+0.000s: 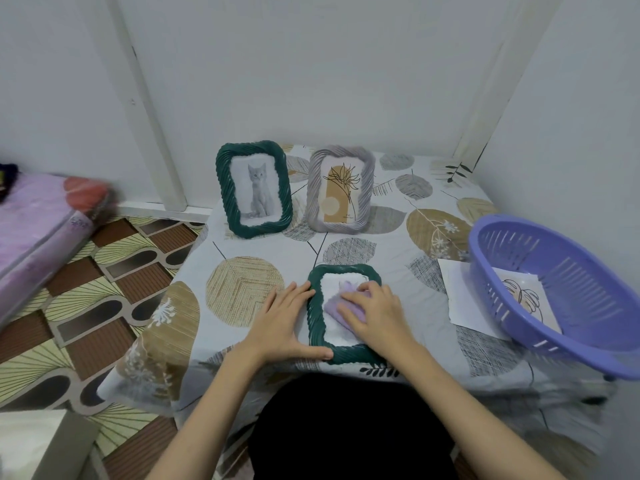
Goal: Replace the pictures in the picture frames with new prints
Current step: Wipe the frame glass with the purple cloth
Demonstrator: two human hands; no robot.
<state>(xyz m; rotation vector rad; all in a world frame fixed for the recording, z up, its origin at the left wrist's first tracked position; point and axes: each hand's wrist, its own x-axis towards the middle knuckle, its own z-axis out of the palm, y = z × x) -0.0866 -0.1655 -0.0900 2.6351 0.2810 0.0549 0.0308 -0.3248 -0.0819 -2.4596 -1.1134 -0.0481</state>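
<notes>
Three frames on table | flat green frame (344,315) at near edge, glass up | left hand (282,323) open, braces its rim | right hand (375,315) presses lilac cloth (334,306) on glass | advice: light strokes, frame kept pinned.

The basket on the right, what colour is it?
Purple, seen in the head view.

Table (242,292) with leaf-print cloth.
I see a green frame (317,317) under my fingers (349,315); two frames beyond, basket (561,296) and print (460,299) right.
</notes>
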